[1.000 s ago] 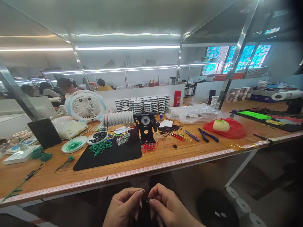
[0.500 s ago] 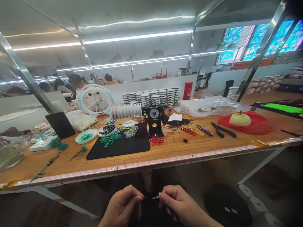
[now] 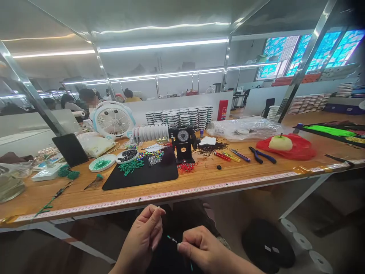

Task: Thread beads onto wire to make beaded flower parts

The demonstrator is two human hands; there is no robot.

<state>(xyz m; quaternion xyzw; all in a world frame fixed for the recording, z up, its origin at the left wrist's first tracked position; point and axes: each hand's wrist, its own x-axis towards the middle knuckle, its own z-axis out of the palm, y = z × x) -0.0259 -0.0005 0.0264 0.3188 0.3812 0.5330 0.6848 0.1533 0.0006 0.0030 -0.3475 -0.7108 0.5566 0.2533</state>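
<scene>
Both my hands are low in the head view, below the front edge of the wooden workbench [image 3: 199, 182]. My right hand [image 3: 199, 249] is closed in a pinch on a thin wire with small green beads [image 3: 172, 239] that sticks out to the left. My left hand [image 3: 145, 236] is raised beside it, thumb and forefinger pinched together near the table edge; whatever they hold is too fine to make out. The two hands are a little apart.
On the bench lie a black mat [image 3: 142, 173] with green beads, dishes of beads [image 3: 102, 163], a black winding device [image 3: 183, 144], stacked spools [image 3: 182, 116], a small fan [image 3: 112, 120], pliers [image 3: 261, 156] and a red bag with a pale fruit [image 3: 281, 144]. Other people sit far left.
My left hand has risen and pulled away to the left, towards the table edge. My right hand has dropped slightly, and the beaded wire now shows between the hands.
</scene>
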